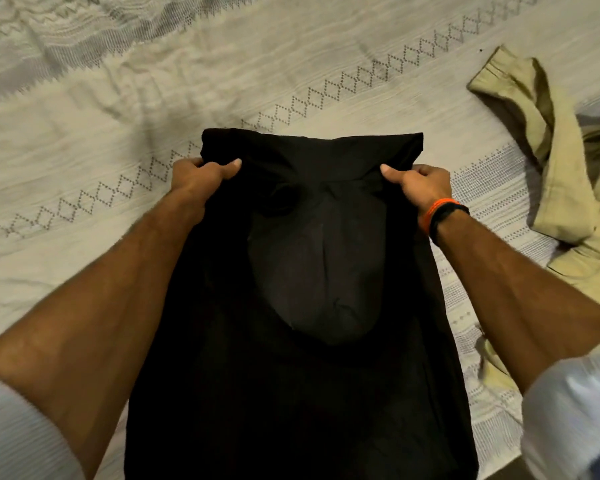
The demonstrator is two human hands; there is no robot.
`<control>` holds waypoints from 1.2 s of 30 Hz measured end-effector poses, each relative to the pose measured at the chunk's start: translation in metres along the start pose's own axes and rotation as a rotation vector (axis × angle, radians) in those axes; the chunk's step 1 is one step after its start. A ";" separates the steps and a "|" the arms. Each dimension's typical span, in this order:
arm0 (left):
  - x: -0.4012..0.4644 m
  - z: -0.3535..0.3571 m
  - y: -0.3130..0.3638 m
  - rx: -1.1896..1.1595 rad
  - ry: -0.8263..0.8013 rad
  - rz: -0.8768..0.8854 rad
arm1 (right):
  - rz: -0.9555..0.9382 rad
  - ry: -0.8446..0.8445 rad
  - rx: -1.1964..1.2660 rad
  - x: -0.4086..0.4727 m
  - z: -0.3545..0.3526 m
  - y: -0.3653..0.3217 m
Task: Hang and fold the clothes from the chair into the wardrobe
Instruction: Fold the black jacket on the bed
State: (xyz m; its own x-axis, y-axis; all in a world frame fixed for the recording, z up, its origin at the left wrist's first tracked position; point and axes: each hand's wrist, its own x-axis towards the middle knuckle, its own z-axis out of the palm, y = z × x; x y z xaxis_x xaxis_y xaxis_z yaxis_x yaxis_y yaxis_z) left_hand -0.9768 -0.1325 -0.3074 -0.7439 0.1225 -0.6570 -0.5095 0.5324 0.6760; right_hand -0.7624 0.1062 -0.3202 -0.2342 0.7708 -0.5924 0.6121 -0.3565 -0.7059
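Bedsheet (257,64): the biggest thing I see; pale, wrinkled, with a dotted diamond band running from lower left to upper right and grey woven stripes at the top left and along the right side. Everything else lies on it.

Black garment (302,375): spread down the middle of my view, from the near edge up to a folded-over top edge past my hands. It is so dark that I cannot tell what kind of garment it is. A slightly paler rounded panel shows in its middle, with creases in it.

Khaki garment (561,188): crumpled on the sheet at the far right, just beside the black one but apart from it; part of it runs out of view at the right edge.

Arms: both forearms come in from the bottom corners, with pale sleeves rolled up near the elbows. They cover the black garment's side edges, so I cannot follow those edges all the way down.

Left hand (201,178): gripping the top left of the black garment, thumb on top, fingers curled round the edge.

Right hand (416,185): gripping the top right the same way, thumb on top, fingers tucked under the cloth.

Bands (440,216): one orange, one black, side by side on my right wrist.
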 end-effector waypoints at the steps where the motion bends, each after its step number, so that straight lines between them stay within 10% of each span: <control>1: -0.004 -0.002 0.000 -0.039 -0.001 0.004 | 0.007 -0.020 0.075 -0.004 -0.001 0.000; 21: -0.191 -0.083 -0.151 -0.067 0.023 0.315 | -0.183 -0.021 0.309 -0.195 -0.080 0.134; 30: -0.224 -0.119 -0.226 -0.529 -0.364 -0.420 | 0.392 -0.121 0.614 -0.251 -0.100 0.189; 36: -0.228 -0.092 -0.219 -0.272 -0.056 -0.083 | 0.216 -0.033 0.444 -0.256 -0.082 0.186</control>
State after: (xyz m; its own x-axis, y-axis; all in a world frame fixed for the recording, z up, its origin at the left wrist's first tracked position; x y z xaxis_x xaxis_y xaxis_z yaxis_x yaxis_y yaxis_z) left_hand -0.7358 -0.3544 -0.2750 -0.6733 0.1379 -0.7264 -0.6707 0.2997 0.6785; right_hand -0.5270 -0.1138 -0.2682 -0.1653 0.6403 -0.7501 0.2703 -0.7021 -0.6588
